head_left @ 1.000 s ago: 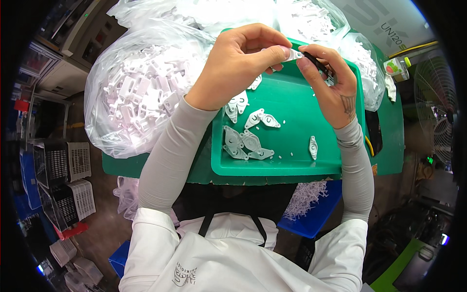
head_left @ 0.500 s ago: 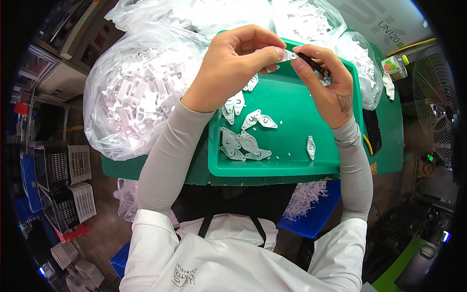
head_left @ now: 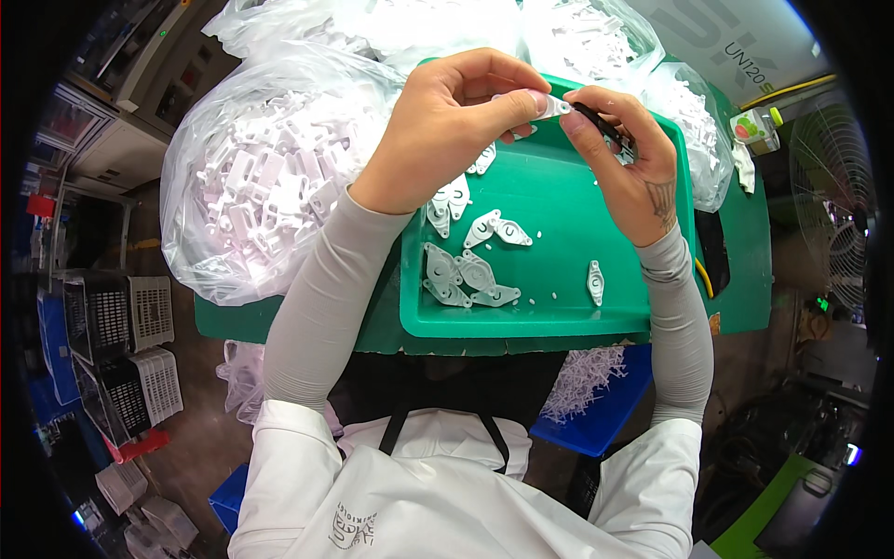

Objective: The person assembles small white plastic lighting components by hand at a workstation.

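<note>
My left hand (head_left: 456,126) pinches a small white plastic part (head_left: 556,105) between thumb and fingers above the far side of a green tray (head_left: 559,321). My right hand (head_left: 624,163) holds a dark, thin tool (head_left: 605,129) whose tip meets that part. Several flat white plastic pieces (head_left: 466,275) lie on the tray floor below my left wrist. One single piece (head_left: 596,281) lies apart toward the tray's right.
A big clear bag of white plastic parts (head_left: 261,186) sits left of the tray, more bags (head_left: 596,37) behind it. A blue bin with white scrap (head_left: 596,410) stands under the green table edge. Stacked crates (head_left: 121,345) are on the floor at left, a fan (head_left: 833,214) at right.
Both hands stay together over the tray's far edge, with only slight finger shifts on the white part. The pieces in the tray have not moved.
</note>
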Motion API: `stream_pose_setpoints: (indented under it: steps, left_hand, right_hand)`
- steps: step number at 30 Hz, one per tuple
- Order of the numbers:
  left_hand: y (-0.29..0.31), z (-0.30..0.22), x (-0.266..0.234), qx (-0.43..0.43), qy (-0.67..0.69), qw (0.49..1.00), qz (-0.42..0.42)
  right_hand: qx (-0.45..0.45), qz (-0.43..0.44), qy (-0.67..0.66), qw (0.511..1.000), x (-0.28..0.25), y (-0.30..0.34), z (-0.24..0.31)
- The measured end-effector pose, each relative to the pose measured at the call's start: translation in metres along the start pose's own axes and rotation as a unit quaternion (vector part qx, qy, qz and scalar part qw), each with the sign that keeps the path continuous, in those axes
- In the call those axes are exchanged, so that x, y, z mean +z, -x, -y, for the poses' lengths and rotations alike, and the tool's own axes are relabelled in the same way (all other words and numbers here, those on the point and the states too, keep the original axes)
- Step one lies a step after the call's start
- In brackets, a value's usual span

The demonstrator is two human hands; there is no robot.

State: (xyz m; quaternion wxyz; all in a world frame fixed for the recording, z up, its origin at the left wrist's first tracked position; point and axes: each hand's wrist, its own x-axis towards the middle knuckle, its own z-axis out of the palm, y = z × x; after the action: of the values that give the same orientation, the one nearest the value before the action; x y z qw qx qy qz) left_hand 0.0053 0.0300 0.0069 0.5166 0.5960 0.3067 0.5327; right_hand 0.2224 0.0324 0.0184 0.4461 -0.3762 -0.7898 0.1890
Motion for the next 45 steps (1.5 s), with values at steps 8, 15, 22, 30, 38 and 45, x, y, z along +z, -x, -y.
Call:
stream_pose_setpoints:
  steps: [8, 15, 22, 30, 38, 45]
  left_hand:
    - [0.0000, -0.0005, -0.0002, -0.002, 0.013, 1.000, 0.002]
    - [0.0001, -0.0008, -0.0002, -0.003, 0.015, 1.000, 0.005]
    - [0.0001, -0.0022, -0.0006, -0.008, 0.022, 1.000, 0.008]
    - [0.0003, -0.0025, -0.0001, -0.012, 0.034, 0.999, 0.009]
    - [0.0005, -0.0024, 0.0001, -0.010, 0.029, 1.000, 0.006]
    - [0.0013, -0.0004, 0.0008, -0.004, -0.013, 1.000, -0.010]
  right_hand:
    - [-0.004, 0.002, 0.008, 1.000, -0.0009, 0.0004, 0.0005]
    - [-0.010, -0.013, 0.015, 1.000, 0.0007, 0.0007, 0.0022]
    - [-0.039, -0.015, 0.040, 0.998, 0.0002, -0.0003, 0.0000]
    - [-0.024, -0.031, 0.040, 0.998, 0.0030, 0.0004, 0.0027]
    - [-0.021, -0.027, 0.032, 0.999, 0.0029, 0.0009, 0.0014]
    - [0.072, -0.003, -0.021, 0.997, -0.0004, 0.0017, 0.0093]
